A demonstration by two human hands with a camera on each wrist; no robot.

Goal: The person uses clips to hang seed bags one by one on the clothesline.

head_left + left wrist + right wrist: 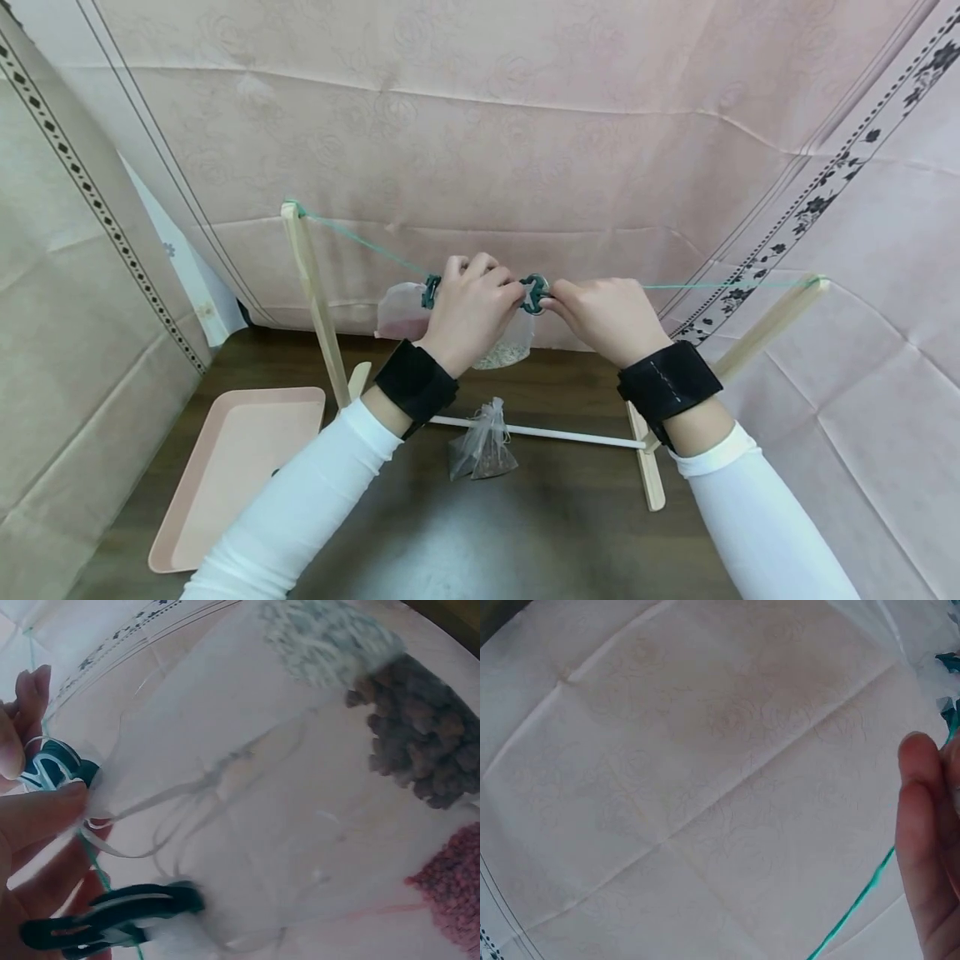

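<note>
My left hand [476, 312] is at the green line, its thumb and fingers pinching the gathered top of a sheer drawstring bag with pale grains [504, 354]. Right beside them, the fingers of my right hand [611, 317] pinch a dark green clip [535, 293] at the line. In the left wrist view that clip [56, 769] sits at the bag's top, with loose white ribbons [172, 795] trailing from it. A second green clip [112, 915] grips the line left of my left hand. Bags with brown lumps [427, 731] and pink grains [454, 896] hang nearby.
Two wooden posts [311, 292] carry the green line [367, 242], joined low down by a white rod [570, 434]. A sheer bag of dark contents [486, 446] rests on the brown table [420, 533]. At left lies a pink tray [247, 467]. Pale cloth [480, 150] hangs behind.
</note>
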